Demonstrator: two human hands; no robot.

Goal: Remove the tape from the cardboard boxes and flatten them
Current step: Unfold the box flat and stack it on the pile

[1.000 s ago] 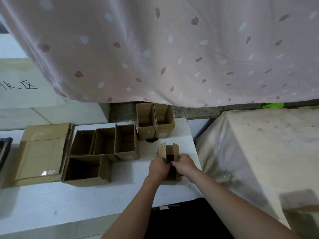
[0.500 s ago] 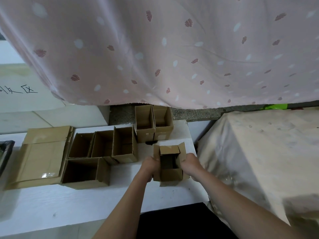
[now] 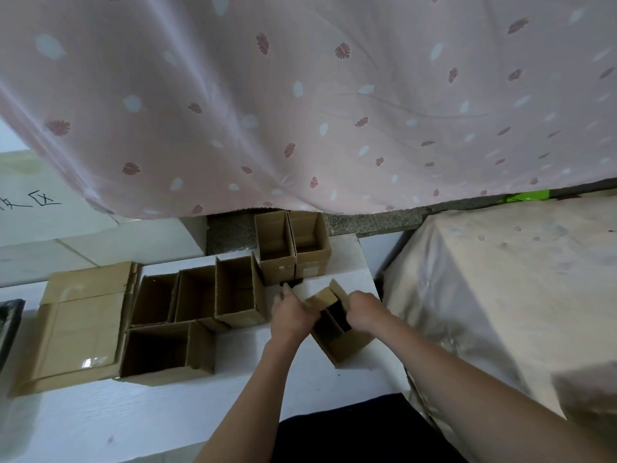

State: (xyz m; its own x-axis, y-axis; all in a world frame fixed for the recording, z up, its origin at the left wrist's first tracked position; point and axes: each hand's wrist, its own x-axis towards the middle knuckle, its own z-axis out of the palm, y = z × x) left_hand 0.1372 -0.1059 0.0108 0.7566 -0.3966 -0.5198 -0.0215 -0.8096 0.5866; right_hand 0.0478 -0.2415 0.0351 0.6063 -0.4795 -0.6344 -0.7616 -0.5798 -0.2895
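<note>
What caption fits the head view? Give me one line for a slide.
Both hands, left and right, grip a small open cardboard box on the white table.

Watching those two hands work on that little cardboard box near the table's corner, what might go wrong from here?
1. The small brown cardboard box sits near the white table's right front corner; a hard tug by the left hand or right hand may slide it off.
2. The open brown boxes stand just left; a swinging elbow might knock them.

Both forearms are bare, with no sleeves showing, above dark clothing (image 3: 350,432).
</note>
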